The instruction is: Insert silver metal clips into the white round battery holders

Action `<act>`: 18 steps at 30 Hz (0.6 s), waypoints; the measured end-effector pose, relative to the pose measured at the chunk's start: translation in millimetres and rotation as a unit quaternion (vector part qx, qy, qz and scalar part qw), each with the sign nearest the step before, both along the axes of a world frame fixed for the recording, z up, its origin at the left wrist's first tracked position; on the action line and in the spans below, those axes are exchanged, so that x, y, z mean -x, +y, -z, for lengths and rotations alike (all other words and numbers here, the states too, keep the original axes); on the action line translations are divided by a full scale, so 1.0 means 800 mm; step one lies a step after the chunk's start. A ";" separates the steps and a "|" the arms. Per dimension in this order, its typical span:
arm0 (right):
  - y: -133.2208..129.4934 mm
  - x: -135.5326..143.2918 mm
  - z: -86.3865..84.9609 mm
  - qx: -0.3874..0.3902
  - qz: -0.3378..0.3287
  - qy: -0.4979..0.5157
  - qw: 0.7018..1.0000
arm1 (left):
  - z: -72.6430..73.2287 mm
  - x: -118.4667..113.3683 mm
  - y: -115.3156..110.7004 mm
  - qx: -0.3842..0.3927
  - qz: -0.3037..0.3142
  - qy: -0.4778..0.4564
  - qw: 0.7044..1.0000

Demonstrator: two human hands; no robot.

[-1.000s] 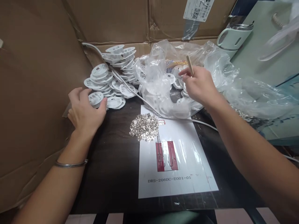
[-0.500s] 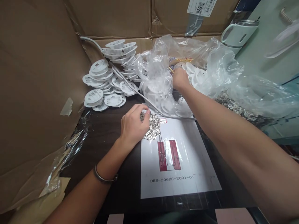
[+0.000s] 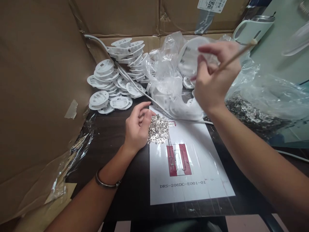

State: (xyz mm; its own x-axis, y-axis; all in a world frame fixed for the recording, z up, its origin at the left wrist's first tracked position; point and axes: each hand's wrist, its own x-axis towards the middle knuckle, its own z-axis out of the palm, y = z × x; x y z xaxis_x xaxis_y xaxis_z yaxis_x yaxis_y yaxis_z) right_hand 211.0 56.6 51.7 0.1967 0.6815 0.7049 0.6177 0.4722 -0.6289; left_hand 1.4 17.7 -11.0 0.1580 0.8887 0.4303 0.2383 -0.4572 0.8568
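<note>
The right hand (image 3: 218,74) holds a round white plastic disc (image 3: 188,59) above a crinkled clear plastic bag (image 3: 166,85), fingers seemingly clamped on its edge though blurred, with a slim pale wooden stick (image 3: 238,54) tucked across the same hand. The left hand (image 3: 137,127) curls beside a glittering heap of small silver-coloured metal pieces (image 3: 159,130) on the dark bench (image 3: 108,138), and whether its fingers pinch one cannot be told. A light rim grip, stick angled clear of the thin, smooth disc, would serve best.
</note>
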 end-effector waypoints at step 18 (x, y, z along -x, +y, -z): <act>-0.110 0.015 0.078 0.298 -0.260 -0.155 0.905 | 0.005 -0.009 -0.003 0.013 -0.064 -0.018 0.998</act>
